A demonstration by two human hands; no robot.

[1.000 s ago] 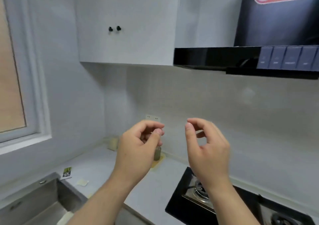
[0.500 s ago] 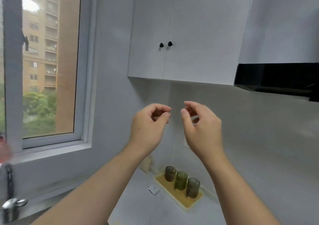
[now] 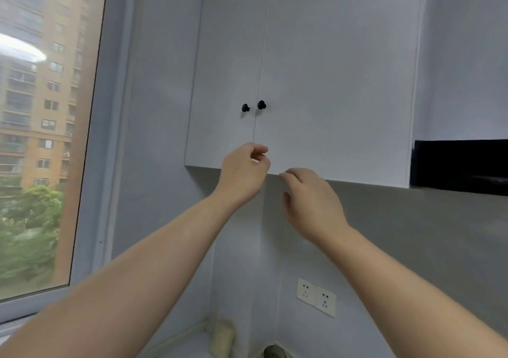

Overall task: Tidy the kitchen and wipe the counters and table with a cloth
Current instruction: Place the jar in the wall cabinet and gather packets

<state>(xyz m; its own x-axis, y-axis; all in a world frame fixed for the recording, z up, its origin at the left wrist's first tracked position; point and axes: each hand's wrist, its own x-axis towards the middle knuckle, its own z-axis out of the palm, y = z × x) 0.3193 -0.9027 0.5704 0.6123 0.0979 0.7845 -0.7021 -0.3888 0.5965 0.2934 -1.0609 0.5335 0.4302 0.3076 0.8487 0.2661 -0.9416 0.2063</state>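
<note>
Both my hands are raised in front of a white wall cabinet (image 3: 330, 83) with two doors and two black knobs (image 3: 245, 107) (image 3: 261, 105). My left hand (image 3: 243, 173) hovers at the lower edge of the left door, fingers curled with the thumb near the fingertips, and holds nothing I can see. My right hand (image 3: 310, 203) is just below the right door, its bent fingertips reaching that door's bottom edge. Both doors are closed. No cloth is in view.
A black range hood (image 3: 459, 162) juts out at the right. A double wall socket (image 3: 316, 297) sits on the wall below my right hand. A large window (image 3: 41, 138) fills the left. At the bottom lie the counter corner (image 3: 187, 346) and a pale object (image 3: 221, 335).
My view has swung up and left, from the hob and counter to the wall cabinet. Both hands have risen toward the cabinet's bottom edge.
</note>
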